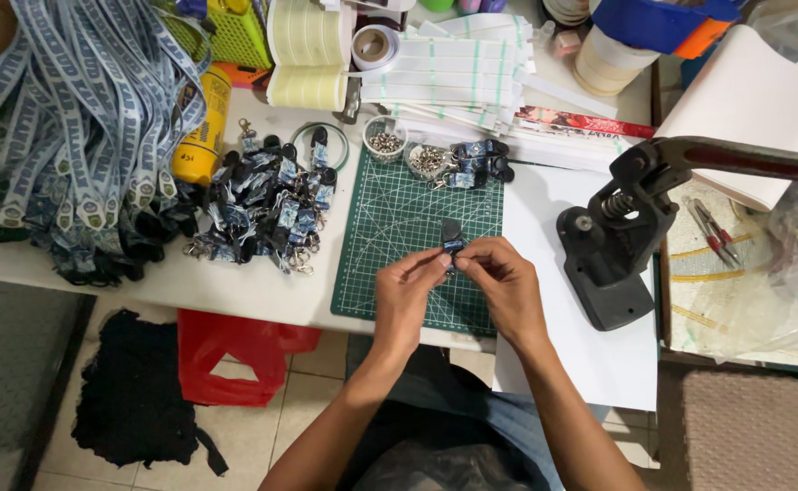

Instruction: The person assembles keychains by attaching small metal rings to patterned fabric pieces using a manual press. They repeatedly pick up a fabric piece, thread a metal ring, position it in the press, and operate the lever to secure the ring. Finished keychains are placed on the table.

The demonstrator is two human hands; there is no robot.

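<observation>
Head view. Cluttered white surface over a tiled floor, with a green cutting mat set in front of us.

- Left hand and right hand meet over the near part of the mat, fingertips drawn together and pinching a short blue-and-black lanyard strap piece between them. The piece stands just above the mat, its black end pointing away from us.
- Left of the mat: a heap of finished strap pieces with metal clips. Further left, a thick bundle of blue-grey lanyards hangs over the edge.
- At the mat's far edge: two small dishes of metal fittings, and a few more strap pieces just beside them.
- Right of the mat: a black hand press on white paper, lever reaching off to the right.
- Behind: rolls of pale tape and stacked white strips.
- Below the surface: a red bag and dark cloth on the floor.

Our judgement on the step in hand: we would keep the fold ends flush and the strap edges aligned, grip close to the fold so nothing slips, and hold the piece low over the mat.
</observation>
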